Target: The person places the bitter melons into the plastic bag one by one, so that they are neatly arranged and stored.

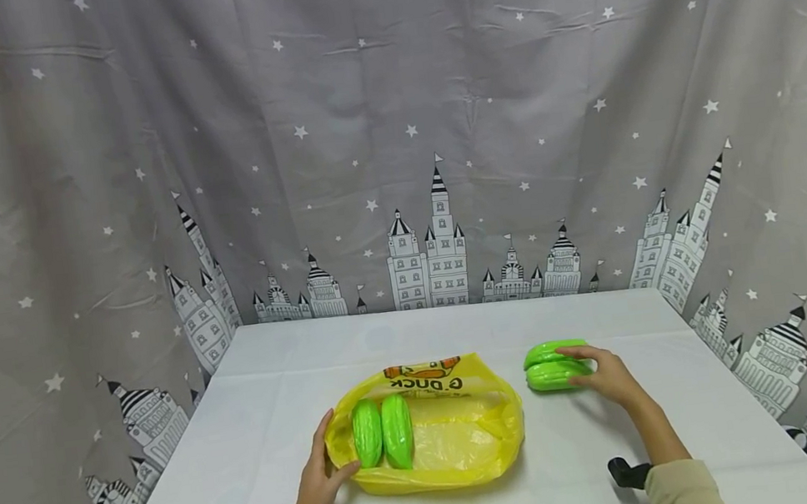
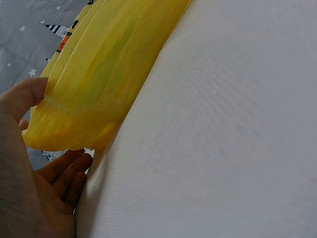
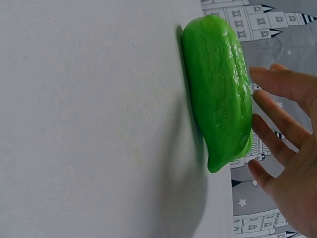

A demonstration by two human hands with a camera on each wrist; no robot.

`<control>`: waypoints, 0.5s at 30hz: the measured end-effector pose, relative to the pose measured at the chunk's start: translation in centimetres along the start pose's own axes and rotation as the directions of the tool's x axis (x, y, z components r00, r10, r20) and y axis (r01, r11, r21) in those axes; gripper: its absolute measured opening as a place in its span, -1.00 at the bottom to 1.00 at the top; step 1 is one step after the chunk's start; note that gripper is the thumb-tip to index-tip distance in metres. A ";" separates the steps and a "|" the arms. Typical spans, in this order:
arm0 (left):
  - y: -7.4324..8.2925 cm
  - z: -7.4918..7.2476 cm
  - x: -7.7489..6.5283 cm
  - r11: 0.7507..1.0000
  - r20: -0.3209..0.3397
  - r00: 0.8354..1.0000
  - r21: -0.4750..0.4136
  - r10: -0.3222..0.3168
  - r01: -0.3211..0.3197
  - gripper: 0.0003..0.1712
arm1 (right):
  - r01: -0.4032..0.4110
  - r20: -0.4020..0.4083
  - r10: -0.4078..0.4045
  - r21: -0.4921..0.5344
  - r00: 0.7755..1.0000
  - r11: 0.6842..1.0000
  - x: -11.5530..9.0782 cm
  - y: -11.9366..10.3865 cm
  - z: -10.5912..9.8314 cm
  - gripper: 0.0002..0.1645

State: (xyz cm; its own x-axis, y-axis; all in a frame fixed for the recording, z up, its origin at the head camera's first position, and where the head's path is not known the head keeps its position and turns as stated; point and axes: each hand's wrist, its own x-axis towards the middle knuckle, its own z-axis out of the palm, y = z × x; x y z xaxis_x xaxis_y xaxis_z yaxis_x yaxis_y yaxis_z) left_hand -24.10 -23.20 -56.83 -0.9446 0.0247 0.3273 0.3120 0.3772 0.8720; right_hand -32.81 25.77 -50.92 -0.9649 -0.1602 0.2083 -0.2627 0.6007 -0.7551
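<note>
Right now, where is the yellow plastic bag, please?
In the head view, the yellow plastic bag lies on the white table in the lower middle, left of the two glossy green oblong objects outside it.

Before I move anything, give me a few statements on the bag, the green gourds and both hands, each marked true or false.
1. Two ridged green gourds lie inside the yellow G.Duck bag. True.
2. The bag's mouth is closed. False: it is open, with the gourds showing inside.
3. The right hand is at the other two green gourds. True.
4. Those other gourds lie left of the bag in the head view. False: they lie to its right.
5. The left hand is inside the bag, on the gourds. False: it is around the bag's left end.
</note>
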 end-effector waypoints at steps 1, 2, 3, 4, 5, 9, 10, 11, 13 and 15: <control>0.0 0.0 0.0 1.000 -0.001 1.000 0.004 0.000 0.000 0.00 | -0.002 0.006 0.002 -0.001 1.000 1.000 0.1 0.0 0.0 -0.40; 0.0 0.0 0.0 1.000 -0.001 1.000 0.003 0.000 0.001 0.00 | -0.004 0.012 0.004 0.000 1.000 1.000 0.1 0.1 0.0 -0.41; 0.0 0.0 0.0 1.000 -0.001 1.000 0.002 0.000 0.000 0.00 | -0.003 0.019 0.003 -0.001 1.000 1.000 0.2 0.1 0.0 -0.41; 0.0 0.0 0.1 1.000 -0.001 1.000 0.000 0.003 -0.003 0.01 | 0.006 0.030 -0.006 -0.008 1.000 1.000 0.2 0.2 0.0 -0.41; -0.1 0.0 0.1 1.000 -0.001 1.000 -0.003 0.003 -0.003 0.01 | 0.015 0.037 -0.015 -0.009 0.999 1.000 0.3 0.2 0.0 -0.41; -0.2 -0.1 0.1 1.000 0.000 1.000 -0.012 0.006 -0.006 0.01 | 0.064 0.044 -0.063 -0.009 0.997 0.998 0.4 0.5 0.1 -0.41; -0.2 -0.1 0.1 1.000 0.001 1.000 -0.013 0.005 -0.005 0.01 | 0.088 0.047 -0.087 -0.017 0.995 0.996 0.5 0.6 0.2 -0.41; -0.2 -0.1 0.1 1.000 0.002 1.000 -0.015 0.004 -0.004 0.01 | 0.102 0.047 -0.101 -0.018 0.994 0.995 0.5 0.7 0.2 -0.42; -0.2 -0.1 0.1 1.000 0.002 1.000 -0.012 0.002 -0.002 0.01 | 0.125 0.046 -0.124 -0.022 0.991 0.992 0.6 0.8 0.4 -0.41; -0.1 0.0 0.1 1.000 0.001 1.000 -0.010 0.000 0.000 0.01 | 0.145 0.049 -0.142 -0.051 0.989 0.988 0.6 1.0 0.5 -0.41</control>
State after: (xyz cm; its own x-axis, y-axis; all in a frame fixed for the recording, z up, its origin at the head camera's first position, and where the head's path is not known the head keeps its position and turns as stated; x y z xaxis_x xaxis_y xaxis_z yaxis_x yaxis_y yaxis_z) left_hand -24.20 -23.29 -56.90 -0.9448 0.0252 0.3267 0.3126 0.3680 0.8757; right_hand -33.65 25.91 -51.83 -0.9167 -0.2822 0.2828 -0.3990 0.6105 -0.6842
